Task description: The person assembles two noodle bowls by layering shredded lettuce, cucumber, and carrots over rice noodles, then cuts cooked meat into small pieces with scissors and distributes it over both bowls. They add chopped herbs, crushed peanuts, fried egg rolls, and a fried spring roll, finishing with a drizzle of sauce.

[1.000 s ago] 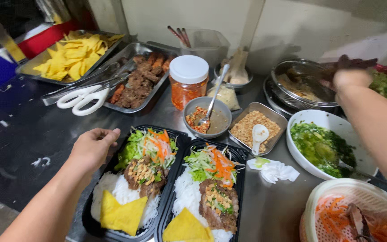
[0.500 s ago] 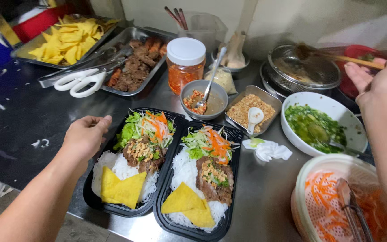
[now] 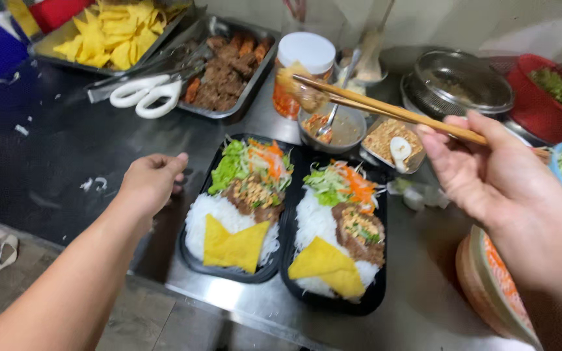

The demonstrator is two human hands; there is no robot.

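- The steel table (image 3: pixel 53 149) carries everything; I keep my movements low over it.
- Two black meal trays (image 3: pixel 375 296) sit side by side near me, filled with noodles, greens, meat and yellow wedges.
- My left hand (image 3: pixel 147 182), fingers loosely curled and empty, rests just left of the left tray to steady it.
- My right hand (image 3: pixel 489 172) pinches the chopsticks (image 3: pixel 385 110), tips clamped on a food piece (image 3: pixel 297 88) above the far sauce bowl (image 3: pixel 333 127); I should hold it level so nothing drips.
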